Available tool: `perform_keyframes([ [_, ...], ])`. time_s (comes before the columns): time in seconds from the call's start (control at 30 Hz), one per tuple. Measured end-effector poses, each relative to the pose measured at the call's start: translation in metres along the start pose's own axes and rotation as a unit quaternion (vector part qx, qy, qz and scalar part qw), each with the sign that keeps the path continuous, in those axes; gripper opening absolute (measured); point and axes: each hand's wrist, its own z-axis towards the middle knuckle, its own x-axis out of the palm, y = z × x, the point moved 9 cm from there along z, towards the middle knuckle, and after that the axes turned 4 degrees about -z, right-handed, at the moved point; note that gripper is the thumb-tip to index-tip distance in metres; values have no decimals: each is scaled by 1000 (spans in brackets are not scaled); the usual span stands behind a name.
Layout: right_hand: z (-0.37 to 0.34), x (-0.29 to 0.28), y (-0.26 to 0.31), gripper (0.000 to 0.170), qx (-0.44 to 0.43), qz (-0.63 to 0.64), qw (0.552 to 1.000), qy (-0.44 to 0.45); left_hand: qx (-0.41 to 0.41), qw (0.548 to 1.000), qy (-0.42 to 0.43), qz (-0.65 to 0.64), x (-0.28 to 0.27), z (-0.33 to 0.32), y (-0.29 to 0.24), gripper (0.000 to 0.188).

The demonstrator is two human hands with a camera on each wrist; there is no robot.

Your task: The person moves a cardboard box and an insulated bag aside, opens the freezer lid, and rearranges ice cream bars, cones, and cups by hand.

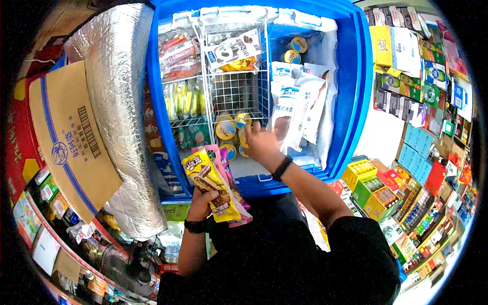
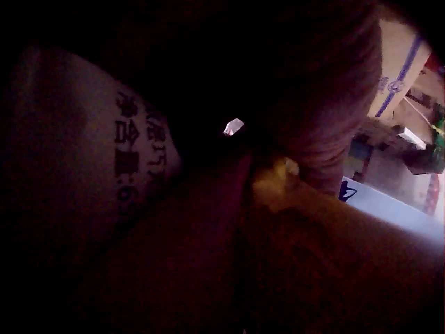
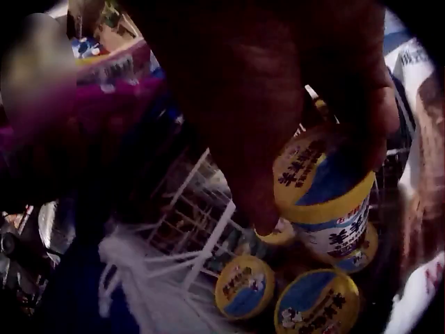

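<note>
In the head view my left hand point(image 1: 202, 203) grips a yellow ice cream pack point(image 1: 211, 185) with pink packs point(image 1: 244, 216) behind it, over the freezer's near edge. Printed wrapper point(image 2: 132, 153) shows dark and close in the left wrist view. My right hand point(image 1: 263, 147) is down inside the blue freezer point(image 1: 358, 101). The right wrist view shows the right hand point(image 3: 278, 90) with thumb and fingers round the rim of a yellow-lidded cup point(image 3: 337, 223), which is tilted. Below it are other cups point(image 3: 245, 287), lids up.
White wire baskets point(image 1: 236, 91) with packaged ices divide the freezer's left part. Large white bags point(image 1: 310, 107) lie at its right. A silver insulating cover point(image 1: 119, 101) and a cardboard sheet point(image 1: 73, 140) stand left of it. Shelves of boxed goods point(image 1: 381, 198) are on the right.
</note>
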Motion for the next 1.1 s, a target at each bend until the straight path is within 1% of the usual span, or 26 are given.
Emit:
perform_keyframes([
  [0.07,19,36,4,68,9,-34,999,-42,-2,1000,10,-25,0,-1,6,57],
  [0.1,23,38,6,67,15,-49,997,-61,-5,999,14,-36,-2,-5,8,58],
  [0.13,29,49,7,76,2,-68,997,-23,-26,999,26,-30,-6,-6,12,58],
  [0.23,39,81,-3,86,21,-45,999,11,-27,999,24,-5,-15,-9,18,59],
  [0.27,40,92,-6,89,27,-41,999,21,-31,999,25,2,-15,-9,19,63],
  [0.37,32,86,-10,80,27,-15,997,75,-3,1000,10,-9,-14,-11,19,65],
  [0.4,29,76,-11,71,23,1,998,64,-4,1000,12,-8,-13,-8,19,64],
  [0.5,11,59,-13,66,5,67,997,-33,-4,1000,11,-3,-15,-2,18,62],
  [0.53,-2,6,-2,65,27,113,993,-2,-18,999,27,7,-19,-1,20,60],
  [0.57,-10,-15,7,64,23,167,985,38,-13,999,35,-3,-15,0,16,60],
  [0.63,-30,-30,20,63,18,274,954,117,-5,998,56,-19,-6,4,9,58],
  [0.67,-41,-34,30,63,-12,373,924,79,7,999,44,-13,-7,7,7,56],
  [0.7,-51,-37,40,62,-42,469,881,40,2,999,46,-13,-6,12,7,56],
  [0.73,-59,-17,48,61,4,445,882,158,-5,999,48,-12,-6,18,7,56],
  [0.77,-65,-10,55,60,-2,494,860,127,-12,999,49,-11,-4,23,5,56],
  [0.8,-72,7,62,59,-10,541,836,95,6,999,46,16,0,29,-1,55],
  [0.83,-72,-2,70,58,-17,586,808,62,16,997,67,16,9,34,-7,55],
  [0.87,-77,-1,74,59,20,651,754,87,23,998,60,14,12,37,-11,55],
  [0.9,-76,-1,76,58,26,678,732,66,30,998,52,11,14,40,-13,55],
  [0.93,-74,1,75,58,33,704,708,42,72,995,66,32,17,48,-19,48],
  [0.97,-73,7,75,57,39,729,683,21,62,996,65,28,15,51,-17,50],
  [1.0,-68,4,75,54,31,740,672,7,52,996,64,23,13,53,-16,53],
  [1.03,-68,3,72,53,29,708,706,21,43,997,63,19,12,53,-15,56],
  [1.1,-66,-3,60,50,24,638,768,50,28,998,60,23,9,59,-9,55],
])
